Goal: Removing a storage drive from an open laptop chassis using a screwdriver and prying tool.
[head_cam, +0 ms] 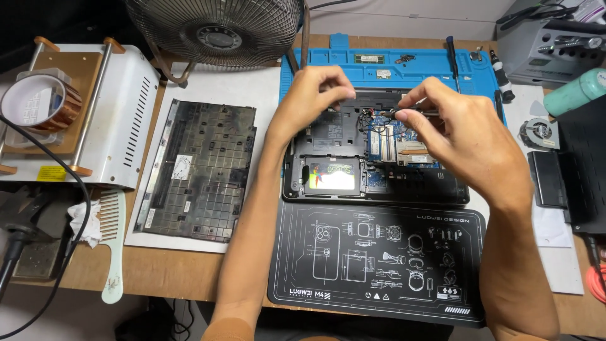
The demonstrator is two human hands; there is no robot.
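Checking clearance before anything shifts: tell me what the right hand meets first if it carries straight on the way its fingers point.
The right hand points left and slightly down. It would probably first meet the black cables inside the opened laptop; depth is unclear.

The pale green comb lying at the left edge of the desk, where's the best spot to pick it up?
Take the comb by its long narrow handle, the lower half near the desk's front edge. It lies flat with the teeth at the far end pointing left toward a crumpled cloth. Come from above or the front with fingers pinching across the handle's width, probably avoiding the teeth.
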